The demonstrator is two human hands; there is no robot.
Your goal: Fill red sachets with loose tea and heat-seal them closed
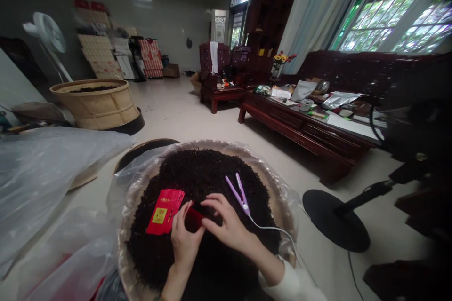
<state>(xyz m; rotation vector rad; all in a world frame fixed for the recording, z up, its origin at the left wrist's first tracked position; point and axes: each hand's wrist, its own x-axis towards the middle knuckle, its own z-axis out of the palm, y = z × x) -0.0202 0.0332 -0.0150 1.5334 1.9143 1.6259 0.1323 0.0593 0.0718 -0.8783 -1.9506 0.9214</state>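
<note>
A wide round basket (282,188) lined with clear plastic holds a heap of dark loose tea leaves (197,174). A stack of red packets (165,211) lies on the leaves at the left. My left hand (183,240) grips a small red packet (194,218) at the heap's middle. My right hand (228,223) is beside it, fingers curled and pinching at the packet's top edge. A purple sealing clamp (238,193) with a white cord lies on the leaves just right of my right hand.
Clear plastic sheeting (45,174) covers the floor at left. A large woven drum basket (95,103) stands behind it. A dark fan base (335,221) sits on the floor at right, before a long wooden table (300,127) cluttered with bags.
</note>
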